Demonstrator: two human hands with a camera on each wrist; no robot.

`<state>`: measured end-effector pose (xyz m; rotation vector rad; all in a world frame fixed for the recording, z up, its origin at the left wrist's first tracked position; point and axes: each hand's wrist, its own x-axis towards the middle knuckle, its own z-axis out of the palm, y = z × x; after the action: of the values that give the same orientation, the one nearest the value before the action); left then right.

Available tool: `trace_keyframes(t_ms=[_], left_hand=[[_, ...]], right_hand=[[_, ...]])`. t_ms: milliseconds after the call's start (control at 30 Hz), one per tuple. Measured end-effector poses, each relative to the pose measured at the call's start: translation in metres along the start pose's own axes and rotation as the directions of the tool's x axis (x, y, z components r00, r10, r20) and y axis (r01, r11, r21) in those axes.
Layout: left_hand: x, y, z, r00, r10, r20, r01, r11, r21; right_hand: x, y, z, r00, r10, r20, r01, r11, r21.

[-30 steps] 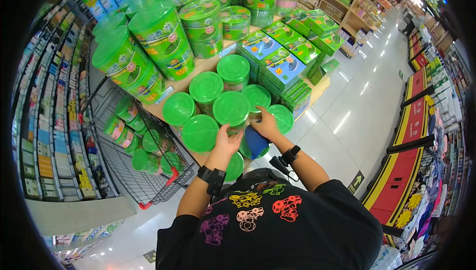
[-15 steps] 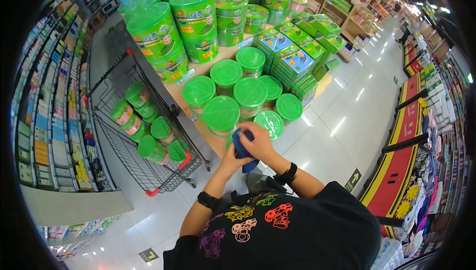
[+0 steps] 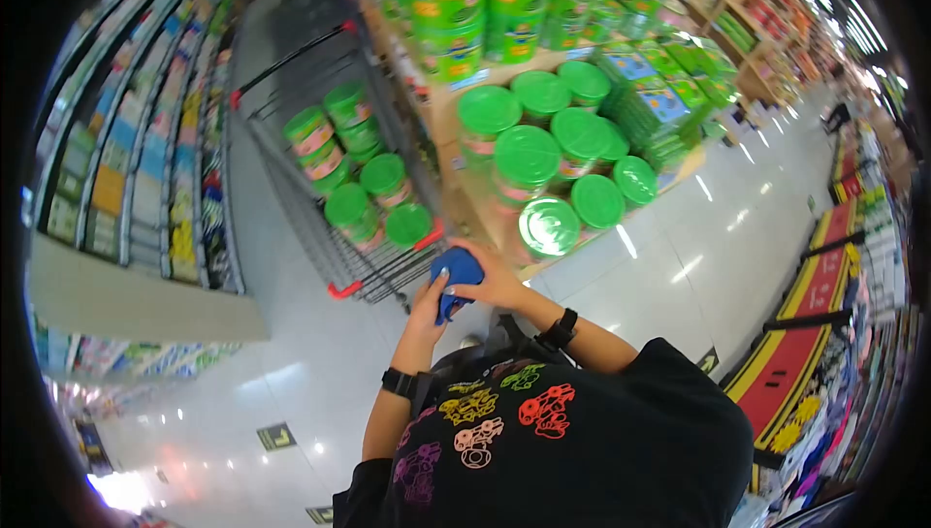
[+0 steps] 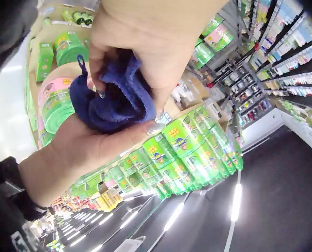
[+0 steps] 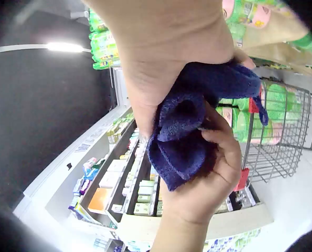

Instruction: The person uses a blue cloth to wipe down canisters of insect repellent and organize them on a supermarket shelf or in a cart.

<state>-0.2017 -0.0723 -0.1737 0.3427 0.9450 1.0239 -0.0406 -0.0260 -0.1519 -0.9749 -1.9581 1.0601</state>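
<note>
Between left hand (image 3: 427, 311) and right hand (image 3: 497, 282), bunched blue cloth (image 3: 460, 270) is gripped by both, green-lidded tubs (image 3: 550, 226) ahead lying nearer the right.

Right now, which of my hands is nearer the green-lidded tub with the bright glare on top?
Right. Your right hand is on your side of the tub; your left hand is farther away, across the blue cloth.
</note>
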Motion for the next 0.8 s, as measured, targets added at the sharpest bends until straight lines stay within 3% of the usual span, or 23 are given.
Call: trace_keyframes(t_ms=[67,133,233,467,567,600,733,800], left_hand=[[-0.006,-0.001,-0.017,1.000,0.014,-0.009,-0.015,0.996,-0.083],[-0.010,0.005,-0.028,0.999,0.038,0.010,-0.037,0.990,-0.134],[-0.010,0.018,-0.036,0.995,0.017,-0.102,-0.036,0.983,-0.179],[0.043,0.027,-0.096,0.965,-0.001,-0.264,0.018,0.998,0.060],[0.062,0.040,-0.115,0.919,-0.023,-0.393,0.111,0.973,0.202],[0.069,0.046,-0.123,0.909,-0.027,-0.417,0.147,0.955,0.258],[0.097,0.072,-0.152,0.863,-0.054,-0.503,0.233,0.925,0.301],[0.110,0.084,-0.164,0.848,-0.057,-0.527,0.267,0.905,0.332]], right_hand=[[0.013,-0.001,0.014,0.997,0.031,0.077,-0.047,0.977,0.210],[0.025,-0.002,0.027,0.986,0.065,0.153,-0.102,0.962,0.252],[0.046,0.006,0.042,0.977,0.075,0.198,-0.118,0.969,0.215],[0.103,0.039,0.070,0.951,0.163,0.263,-0.221,0.952,0.212],[0.132,0.076,0.090,0.992,0.035,0.120,-0.047,0.994,0.100],[0.142,0.077,0.089,0.994,0.048,0.098,-0.056,0.995,0.079],[0.179,0.106,0.099,0.980,0.172,0.101,-0.180,0.981,0.075],[0.193,0.118,0.103,0.934,0.306,0.183,-0.326,0.940,0.097]])
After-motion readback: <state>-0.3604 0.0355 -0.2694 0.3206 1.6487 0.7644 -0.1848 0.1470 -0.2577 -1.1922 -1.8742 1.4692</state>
